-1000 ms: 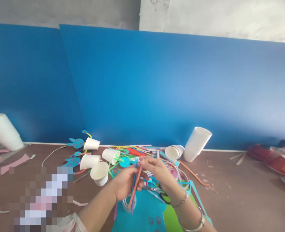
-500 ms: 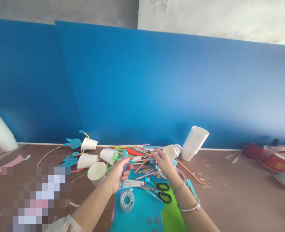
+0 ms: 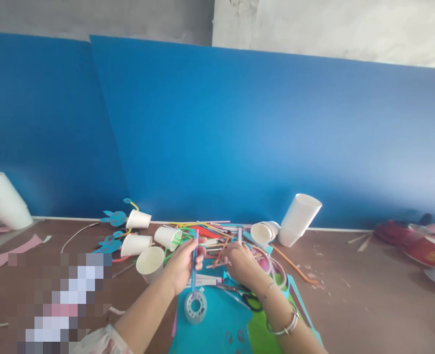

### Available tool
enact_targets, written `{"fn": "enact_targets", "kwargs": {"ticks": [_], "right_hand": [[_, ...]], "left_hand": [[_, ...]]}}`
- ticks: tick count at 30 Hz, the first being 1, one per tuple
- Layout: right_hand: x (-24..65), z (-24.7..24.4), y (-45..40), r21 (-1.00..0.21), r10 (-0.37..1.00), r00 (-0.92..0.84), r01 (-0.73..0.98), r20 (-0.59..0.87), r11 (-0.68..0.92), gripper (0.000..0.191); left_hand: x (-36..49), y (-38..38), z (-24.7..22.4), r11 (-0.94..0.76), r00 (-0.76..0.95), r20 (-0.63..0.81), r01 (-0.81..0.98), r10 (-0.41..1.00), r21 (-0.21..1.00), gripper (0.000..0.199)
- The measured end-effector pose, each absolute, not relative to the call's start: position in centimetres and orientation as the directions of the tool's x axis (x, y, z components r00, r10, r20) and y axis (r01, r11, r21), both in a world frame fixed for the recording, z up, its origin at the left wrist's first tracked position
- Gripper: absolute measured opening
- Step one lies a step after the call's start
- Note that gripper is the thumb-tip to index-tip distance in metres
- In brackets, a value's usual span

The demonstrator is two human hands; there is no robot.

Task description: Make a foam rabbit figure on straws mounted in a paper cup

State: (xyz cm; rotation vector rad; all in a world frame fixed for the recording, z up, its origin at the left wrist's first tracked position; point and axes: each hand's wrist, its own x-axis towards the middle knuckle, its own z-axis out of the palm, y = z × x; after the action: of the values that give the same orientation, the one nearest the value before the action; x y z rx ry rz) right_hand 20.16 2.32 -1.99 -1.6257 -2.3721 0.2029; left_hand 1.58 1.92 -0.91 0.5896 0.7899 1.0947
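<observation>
My left hand (image 3: 182, 265) is closed round a blue and purple straw (image 3: 194, 268) held upright, its lower end near a clear tape roll (image 3: 196, 306). My right hand (image 3: 241, 260) reaches into the pile of coloured straws and pens (image 3: 212, 233); its fingers are bent together, and what they hold, if anything, is hidden. A pale stick or pen (image 3: 239, 235) shows just beyond its fingers. Scissors (image 3: 252, 301) lie partly under my right forearm, on blue paper (image 3: 213, 334) and green paper (image 3: 265, 334).
White paper cups (image 3: 150, 263) and blue rabbit cut-outs (image 3: 115, 218) lie on the left. Stacked cups (image 3: 299, 219) lean against the blue partition (image 3: 217, 132). An orange pipe cleaner (image 3: 295, 265) and paper scraps lie on the right, with red bowls (image 3: 429, 250) farther off.
My right hand has moved down and turned into the pile, its fingers now bent. My left hand still holds the straw, which has turned so its purple side shows more.
</observation>
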Motion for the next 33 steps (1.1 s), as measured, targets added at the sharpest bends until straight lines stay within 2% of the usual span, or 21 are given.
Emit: {"fn": "enact_targets", "kwargs": {"ticks": [3, 5, 8, 11, 13, 14, 16, 18, 19, 22, 26, 33], "right_hand": [[20.4, -1.0, 2.7, -0.289, 0.928, -0.303, 0.888, 0.218, 0.358, 0.019], [20.3, 0.0, 2.4, -0.359, 0.898, -0.259, 0.849, 0.356, 0.387, 0.017], [19.8, 2.1, 0.8, -0.523, 0.765, -0.101, 0.672, 0.636, 0.524, 0.015], [19.2, 4.4, -1.6, -0.663, 0.696, 0.101, 0.427, 0.711, 0.615, 0.008], [18.8, 5.5, -2.6, -0.79, 0.764, 0.207, 0.216, 0.611, 0.574, 0.014], [18.5, 5.7, -2.9, -0.859, 0.839, 0.185, 0.132, 0.512, 0.495, 0.018], [17.9, 5.5, -2.8, -0.963, 0.963, 0.014, 0.036, 0.268, 0.267, 0.029], [17.1, 4.3, -2.2, -0.997, 0.978, -0.206, 0.056, 0.041, 0.053, 0.034], [16.7, 3.6, -1.8, -0.996, 0.966, -0.257, 0.085, -0.021, 0.001, 0.033], [15.7, 1.4, -0.9, -0.984, 0.961, -0.264, 0.172, -0.084, -0.039, 0.022], [15.4, 0.3, -0.6, -0.971, 0.97, -0.229, 0.239, -0.079, -0.023, 0.016], [14.9, -0.3, -0.9, -0.934, 0.957, -0.255, 0.356, -0.138, -0.04, 0.033]], "left_hand": [[1.5, 2.3, -0.9, 0.273, 0.115, -0.256, -0.597, 0.96, 0.754, 0.014], [1.4, 2.4, -0.9, 0.224, 0.036, -0.258, -0.621, 0.965, 0.751, 0.012], [1.4, 2.4, -0.7, 0.209, 0.028, -0.248, -0.635, 0.968, 0.744, 0.009], [1.5, 2.1, -0.4, 0.224, 0.077, -0.226, -0.62, 0.971, 0.752, 0.011], [1.7, 1.8, -0.1, 0.228, 0.1, -0.212, -0.611, 0.972, 0.758, 0.016], [1.8, 1.6, 0.0, 0.233, 0.111, -0.21, -0.606, 0.971, 0.761, 0.017], [2.1, 1.3, 0.2, 0.256, 0.136, -0.219, -0.594, 0.966, 0.762, 0.017], [2.4, 0.9, 0.5, 0.282, 0.166, -0.228, -0.593, 0.959, 0.754, 0.013], [2.5, 0.7, 0.7, 0.291, 0.177, -0.232, -0.599, 0.957, 0.746, 0.011], [2.9, 0.2, 1.3, 0.328, 0.205, -0.257, -0.622, 0.944, 0.711, 0.012], [3.1, -0.3, 1.8, 0.379, 0.244, -0.291, -0.629, 0.925, 0.679, 0.021], [3.7, -0.9, 1.2, 0.383, 0.242, -0.298, -0.591, 0.924, 0.71, 0.021]]}}
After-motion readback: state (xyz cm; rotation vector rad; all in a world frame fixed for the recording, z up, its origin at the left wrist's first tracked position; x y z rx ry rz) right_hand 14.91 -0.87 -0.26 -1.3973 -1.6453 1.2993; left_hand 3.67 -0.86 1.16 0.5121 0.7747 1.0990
